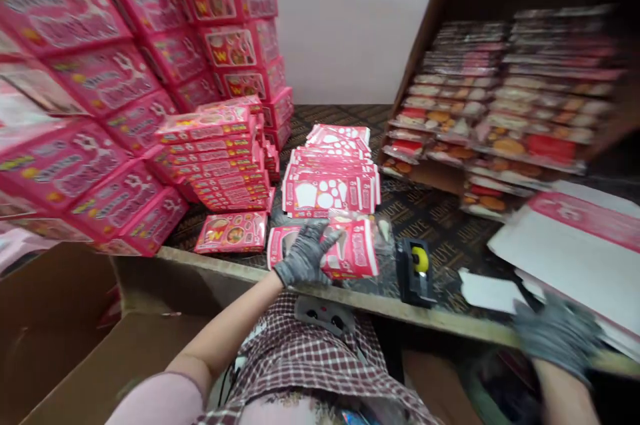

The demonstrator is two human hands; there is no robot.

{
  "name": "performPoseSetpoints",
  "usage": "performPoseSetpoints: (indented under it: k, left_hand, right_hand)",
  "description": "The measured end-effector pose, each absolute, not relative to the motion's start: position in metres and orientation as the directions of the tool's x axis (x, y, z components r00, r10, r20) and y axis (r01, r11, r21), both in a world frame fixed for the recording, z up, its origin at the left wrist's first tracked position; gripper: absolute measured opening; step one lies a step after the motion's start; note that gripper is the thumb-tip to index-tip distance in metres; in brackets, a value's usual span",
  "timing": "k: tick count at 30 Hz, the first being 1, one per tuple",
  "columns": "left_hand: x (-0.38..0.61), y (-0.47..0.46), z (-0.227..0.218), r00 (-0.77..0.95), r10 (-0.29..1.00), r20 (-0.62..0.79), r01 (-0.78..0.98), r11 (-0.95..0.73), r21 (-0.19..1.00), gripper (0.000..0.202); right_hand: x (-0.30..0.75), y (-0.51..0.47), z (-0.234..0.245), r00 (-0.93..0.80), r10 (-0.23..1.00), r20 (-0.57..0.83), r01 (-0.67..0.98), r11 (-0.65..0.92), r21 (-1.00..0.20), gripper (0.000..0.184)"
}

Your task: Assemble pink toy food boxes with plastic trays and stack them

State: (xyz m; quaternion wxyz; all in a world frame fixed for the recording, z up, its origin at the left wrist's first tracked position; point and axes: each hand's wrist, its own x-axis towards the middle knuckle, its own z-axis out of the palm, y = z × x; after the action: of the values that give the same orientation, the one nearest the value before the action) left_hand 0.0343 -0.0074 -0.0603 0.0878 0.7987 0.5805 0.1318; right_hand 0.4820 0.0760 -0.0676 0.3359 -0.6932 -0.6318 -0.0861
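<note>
Pink printed box (353,249) lying across wooden bench edge (400,305), gripped in gloved left hand (305,253); gloved right hand (557,338) blurring beside white-and-pink carton sheet (575,245), grip impossible to tell; brown cardboard carton (65,325) standing open below, contents hidden.

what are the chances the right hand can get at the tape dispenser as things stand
Probably yes. The gloved right hand sits by the pink-and-white sheet, and the black tape dispenser stands to its left on the bench. Only a low white card scrap lies between them, nothing tall.
</note>
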Motion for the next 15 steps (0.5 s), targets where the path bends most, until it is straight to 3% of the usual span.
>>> performPoseSetpoints:
  k: [1,3,7,11,15]
  left_hand:
    - [0.029,-0.014,-0.063,0.280,0.944,0.176,0.900,-0.322,0.293,0.126]
    - [0.019,-0.022,-0.068,0.259,0.910,0.323,0.896,-0.352,0.270,0.114]
    - [0.011,-0.024,-0.069,0.198,0.771,0.606,0.880,-0.412,0.237,0.104]
    - [0.003,-0.027,-0.062,0.038,0.687,0.725,0.856,-0.396,0.331,0.112]
    - [-0.007,-0.032,-0.063,-0.134,0.748,0.650,0.783,-0.322,0.532,0.118]
  right_hand:
    - [0.474,0.085,-0.075,0.237,0.808,0.540,0.928,-0.024,-0.372,0.033]
    - [0.456,0.098,-0.084,0.225,0.749,0.624,0.919,0.050,-0.391,0.039]
    - [0.395,0.114,-0.080,-0.132,0.768,0.627,0.830,0.431,-0.354,0.038]
    - [0.323,0.137,-0.073,-0.438,0.847,0.301,0.795,0.521,-0.310,0.040]
    - [0.266,0.170,-0.074,-0.538,0.837,-0.094,0.838,0.520,-0.168,0.084]
